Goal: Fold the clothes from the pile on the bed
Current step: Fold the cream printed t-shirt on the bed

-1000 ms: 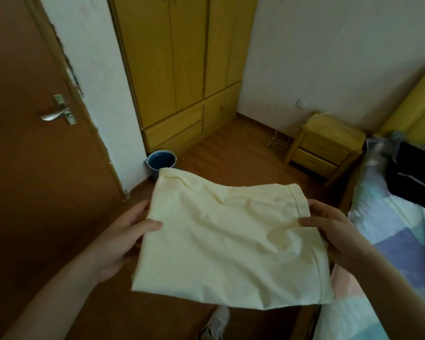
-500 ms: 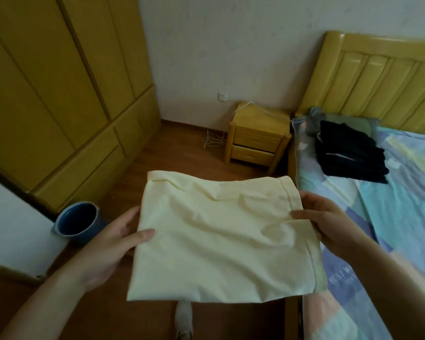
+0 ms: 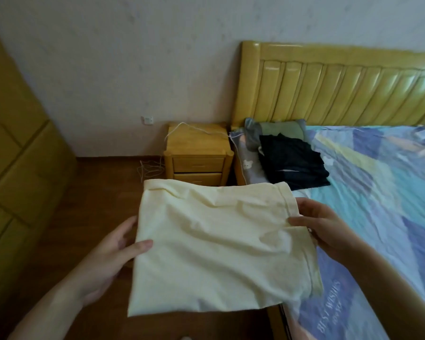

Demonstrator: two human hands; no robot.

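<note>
Folded pale-yellow garment (image 3: 221,249) was held flat in the air between both hands, in front of the person, over the wooden floor (image 3: 88,204) and overlapping the near left edge of the bed (image 3: 378,192). Its hemmed edge ran down the right side.

Left hand (image 3: 111,251) gripped the garment's left edge: thumb lay on top of the cloth, fingers went under it. Right hand (image 3: 322,224) gripped the right hemmed edge about midway along: thumb pressed on top, fingers curled behind the cloth. Both hands were clamped on the garment, one at each side, with the cloth spanning the gap between them.

Beyond the garment, a stack of dark folded clothes (image 3: 292,163) lay on the bed near the headboard (image 3: 341,87), well apart from both hands. A green-grey folded item (image 3: 280,128) sat behind the stack, touching it. The sheet was patterned in blue, teal and yellow.

Left of the bed stood a wooden nightstand (image 3: 198,153) with a white cable (image 3: 194,128) across its top. Yellow wardrobe (image 3: 15,168) stood at far left.
</note>
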